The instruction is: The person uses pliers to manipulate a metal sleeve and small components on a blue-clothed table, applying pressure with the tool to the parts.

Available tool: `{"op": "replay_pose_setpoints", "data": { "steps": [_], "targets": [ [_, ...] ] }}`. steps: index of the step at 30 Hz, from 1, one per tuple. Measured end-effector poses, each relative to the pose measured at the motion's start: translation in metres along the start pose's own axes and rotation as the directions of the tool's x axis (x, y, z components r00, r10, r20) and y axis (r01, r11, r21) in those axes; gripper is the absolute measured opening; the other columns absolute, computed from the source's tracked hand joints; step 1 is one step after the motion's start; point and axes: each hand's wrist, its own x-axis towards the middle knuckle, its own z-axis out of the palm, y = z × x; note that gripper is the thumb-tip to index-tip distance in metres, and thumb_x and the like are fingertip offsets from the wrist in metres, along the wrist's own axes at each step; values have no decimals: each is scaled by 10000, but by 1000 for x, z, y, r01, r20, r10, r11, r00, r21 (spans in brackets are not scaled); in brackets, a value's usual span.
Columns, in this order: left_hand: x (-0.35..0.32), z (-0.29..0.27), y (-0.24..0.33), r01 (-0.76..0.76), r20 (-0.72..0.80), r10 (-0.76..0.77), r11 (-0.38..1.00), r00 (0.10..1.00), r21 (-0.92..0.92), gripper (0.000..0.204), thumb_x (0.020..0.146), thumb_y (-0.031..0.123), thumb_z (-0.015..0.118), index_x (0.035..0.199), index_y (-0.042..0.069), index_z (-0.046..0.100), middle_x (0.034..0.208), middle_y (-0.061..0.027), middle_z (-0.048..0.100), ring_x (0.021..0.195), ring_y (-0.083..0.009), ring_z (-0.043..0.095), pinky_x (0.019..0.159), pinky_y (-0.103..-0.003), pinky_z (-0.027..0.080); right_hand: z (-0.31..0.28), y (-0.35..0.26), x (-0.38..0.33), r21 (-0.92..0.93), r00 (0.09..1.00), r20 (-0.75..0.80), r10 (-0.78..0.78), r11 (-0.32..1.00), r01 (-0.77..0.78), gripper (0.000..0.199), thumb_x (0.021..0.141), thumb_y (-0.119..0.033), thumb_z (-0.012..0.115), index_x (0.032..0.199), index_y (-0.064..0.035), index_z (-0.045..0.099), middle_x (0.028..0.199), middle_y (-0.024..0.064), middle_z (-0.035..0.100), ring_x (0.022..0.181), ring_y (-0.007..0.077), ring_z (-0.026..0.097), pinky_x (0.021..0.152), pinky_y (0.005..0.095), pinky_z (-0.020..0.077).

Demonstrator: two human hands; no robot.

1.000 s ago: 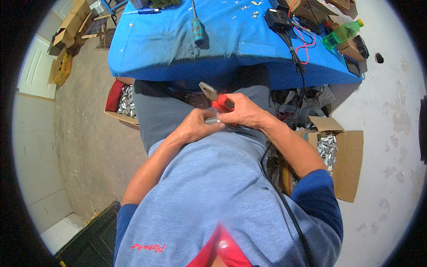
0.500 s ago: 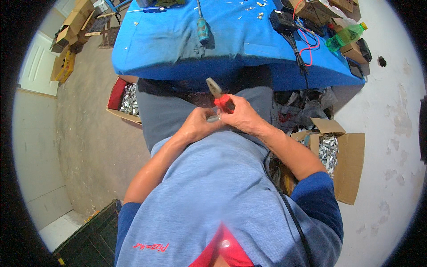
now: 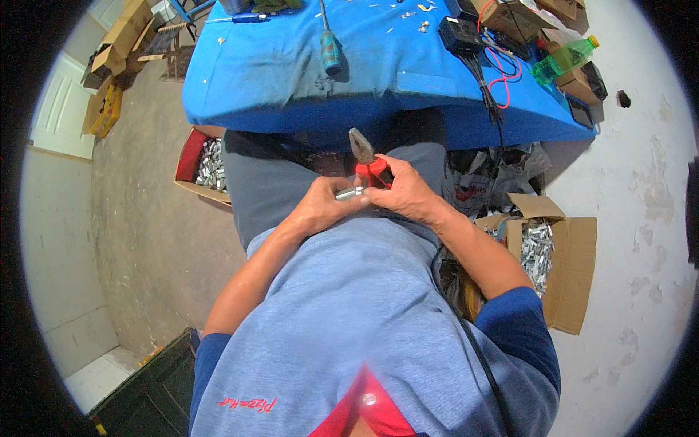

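Fingers: left hand point(image 3: 320, 207) grips metal piece point(image 3: 349, 193) | right hand point(image 3: 404, 193) grips red-handled pliers point(image 3: 368, 162)

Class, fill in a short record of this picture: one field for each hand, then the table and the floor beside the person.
Left hand: left hand holds a small silver metal piece over the lap
Right hand: right hand grips red-handled pliers, nose pointing toward the table
Table: blue table bearing a screwdriver, a green bottle and a black box with wires
Floor: open cardboard boxes of metal parts, left box and right box
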Motion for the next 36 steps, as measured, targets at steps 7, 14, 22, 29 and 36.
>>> {"op": "replay_pose_setpoints", "data": {
  "steps": [7, 14, 22, 29, 36],
  "targets": [
    [-2, -5, -3, 90, 63, -83, 990, 995, -106, 558, 855, 511, 708, 968, -35, 692, 826, -26, 634, 756, -93, 539, 665, -270, 448, 5, -8, 0, -138, 993, -27, -114, 984, 109, 210, 800, -96, 690, 980, -24, 608, 861, 51, 638, 799, 115, 593, 741, 283, 491],
    [-2, -8, -10, 62, 82, -46, 976, 996, -208, 602, 877, 582, 638, 942, -15, 667, 716, 20, 541, 624, -63, 450, 544, -234, 353, 4, -4, -3, -145, 984, -114, -136, 982, 119, 203, 816, -89, 670, 996, -19, 606, 835, 48, 629, 773, 110, 584, 709, 273, 486],
    [-5, -11, -6, 104, 180, -39, 925, 983, -366, 582, 935, 573, 550, 926, -5, 623, 626, 63, 395, 537, -46, 317, 471, -222, 234, -1, -4, -12, -29, 974, -187, -125, 992, 122, 183, 803, -76, 686, 974, -35, 637, 877, -2, 638, 819, 76, 563, 779, 248, 470],
    [-6, -10, -3, 79, 141, -37, 949, 989, -304, 568, 931, 567, 563, 898, 4, 634, 622, 59, 425, 537, -43, 340, 475, -223, 242, -8, -10, -12, -78, 988, -140, -71, 995, 61, 239, 810, -91, 671, 1025, -9, 609, 878, 49, 663, 831, 106, 615, 767, 276, 499],
    [-4, -9, -8, 69, 117, -41, 966, 992, -248, 534, 920, 539, 604, 897, 7, 647, 615, 62, 425, 535, -44, 345, 479, -223, 250, -7, -12, -10, -148, 987, -135, -84, 987, 64, 203, 802, -115, 669, 966, -5, 622, 833, 61, 665, 768, 113, 610, 717, 278, 490]
  ]
}}
